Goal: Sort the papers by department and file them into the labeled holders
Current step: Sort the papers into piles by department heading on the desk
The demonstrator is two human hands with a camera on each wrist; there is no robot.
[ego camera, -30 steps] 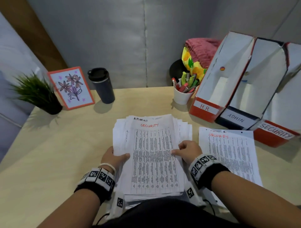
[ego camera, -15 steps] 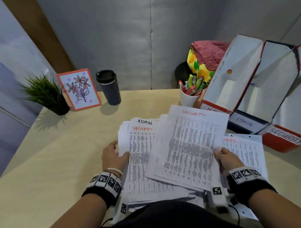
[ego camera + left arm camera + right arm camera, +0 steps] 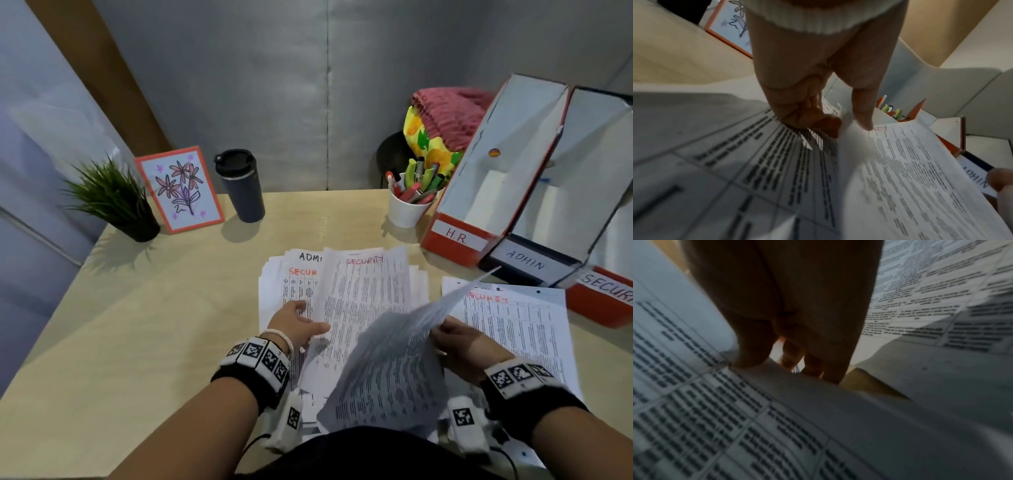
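Right-hand grip: 1 printed sheet (image 3: pixel 394 370) is pinched at its right edge by the right hand (image 3: pixel 467 349), thumb on top and fingers (image 3: pixel 812 365) curled beneath; the sheet is held lifted and tilted, its far corner raised toward the holders.
Left-hand grip: nothing is gripped; the left hand (image 3: pixel 294 327) is laid with relaxed fingers (image 3: pixel 807 113) on the main stack (image 3: pixel 359 308), and its thumb is rested at the left edge of the top page.
Main stack: loosely fanned papers are seen directly in front of the person, between the 2 hands; 2 pages headed SECURITY in red and 1 headed ADMIN in black are visible at the far end.
Sorted pile: a separate pile (image 3: pixel 513 325) with a red SECURITY heading is laid flat on the table (image 3: pixel 154 325), just right of the main stack and partly under the lifted sheet.
Holders: 3 open file holders are stood side by side at the right rear, labelled H.R. (image 3: pixel 459 236), ADMIN (image 3: pixel 525 262) and SECURITY (image 3: pixel 608 287); no papers can be made out inside them.
Pen cup: a white cup (image 3: pixel 406 209) of markers is placed just left of the H.R. holder.
Far left: a dark travel mug (image 3: pixel 241 186), a framed flower drawing (image 3: pixel 180 190) and a small potted plant (image 3: pixel 116 202) are lined up along the back edge.
Behind the cup: a pink and yellow cloth bundle (image 3: pixel 442 126) is seen against the grey wall.
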